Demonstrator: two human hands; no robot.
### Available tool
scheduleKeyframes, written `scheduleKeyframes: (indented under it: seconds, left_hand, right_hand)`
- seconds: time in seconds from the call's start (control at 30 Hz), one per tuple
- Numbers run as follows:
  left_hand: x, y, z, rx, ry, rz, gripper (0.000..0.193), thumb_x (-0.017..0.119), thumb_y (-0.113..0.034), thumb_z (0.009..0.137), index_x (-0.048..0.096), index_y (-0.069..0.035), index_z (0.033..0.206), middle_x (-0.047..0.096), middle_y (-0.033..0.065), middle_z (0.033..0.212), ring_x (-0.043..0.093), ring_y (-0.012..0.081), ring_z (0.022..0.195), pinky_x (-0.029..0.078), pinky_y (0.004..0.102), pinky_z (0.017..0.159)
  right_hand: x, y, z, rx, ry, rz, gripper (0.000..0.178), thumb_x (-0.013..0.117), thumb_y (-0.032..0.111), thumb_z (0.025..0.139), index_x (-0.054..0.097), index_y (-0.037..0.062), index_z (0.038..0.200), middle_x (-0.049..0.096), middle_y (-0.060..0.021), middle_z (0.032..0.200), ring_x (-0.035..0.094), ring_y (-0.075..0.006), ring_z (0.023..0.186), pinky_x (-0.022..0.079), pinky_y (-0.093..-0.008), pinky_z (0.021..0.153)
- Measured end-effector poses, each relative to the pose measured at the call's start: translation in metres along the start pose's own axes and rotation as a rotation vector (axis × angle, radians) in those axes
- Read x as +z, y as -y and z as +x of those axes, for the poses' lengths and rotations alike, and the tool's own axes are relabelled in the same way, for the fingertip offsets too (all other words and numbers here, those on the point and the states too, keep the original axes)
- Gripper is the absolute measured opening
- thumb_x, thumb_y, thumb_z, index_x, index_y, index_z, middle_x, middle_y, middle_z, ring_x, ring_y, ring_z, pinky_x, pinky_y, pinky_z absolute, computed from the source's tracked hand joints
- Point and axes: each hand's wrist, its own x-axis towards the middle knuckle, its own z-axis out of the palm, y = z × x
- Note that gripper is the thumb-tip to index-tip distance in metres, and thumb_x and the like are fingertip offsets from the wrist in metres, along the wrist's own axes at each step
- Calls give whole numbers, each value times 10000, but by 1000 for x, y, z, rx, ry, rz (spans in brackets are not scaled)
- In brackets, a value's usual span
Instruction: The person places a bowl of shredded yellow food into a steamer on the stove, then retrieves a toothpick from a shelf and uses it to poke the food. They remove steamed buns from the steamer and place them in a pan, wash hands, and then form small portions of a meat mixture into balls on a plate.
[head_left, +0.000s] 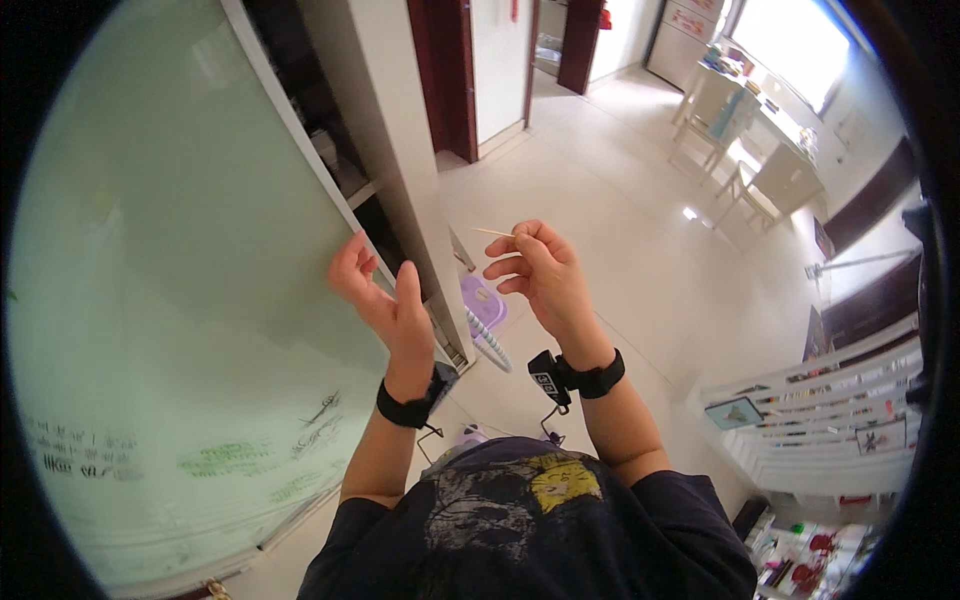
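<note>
A thin pale stick, like a toothpick (pixel 492 232), is pinched between the thumb and index finger of my right hand (pixel 545 275). It points left, and the other fingers of that hand are loosely bent. My left hand (pixel 385 300) is raised by the edge of a frosted green glass sliding door (pixel 200 240). Its thumb stands apart from the half-curled fingers, and nothing shows in it. Whether its fingertips touch the door edge I cannot tell. Right of the left hand rises a pale upright post (pixel 385 110), with a dark gap between it and the door.
Beyond the post, a purple plastic item (pixel 484 303) and a striped, curved tube (pixel 490 345) are low down near the tiled floor (pixel 620 210). White chairs (pixel 770 185) stand by a table at the far right. A white slatted railing (pixel 820 400) is at the right.
</note>
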Motion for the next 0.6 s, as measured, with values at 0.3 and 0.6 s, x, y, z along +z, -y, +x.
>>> scheduleKeyframes:
  seconds: [0.3,0.6]
  left_hand:
    - [113,-83,-29,-648,750,-1348,823,237,-649,916,261,5,1415,335,241,1432,327,322,1335,261,393,1084]
    - [297,-122,-102,-1389,695,-1728,460,347,-496,957,527,-76,1014,435,25,715,408,171,648,378,304,662]
  right_hand:
    - [-59,51,-66,-201,-240,-104,114,440,133,959,513,53,922,612,-77,813,616,-135,620,494,-223,492]
    - [-208,123,-92,-408,-669,-490,64,504,50,899,541,3,877,595,-39,729,592,-83,586,475,-210,465]
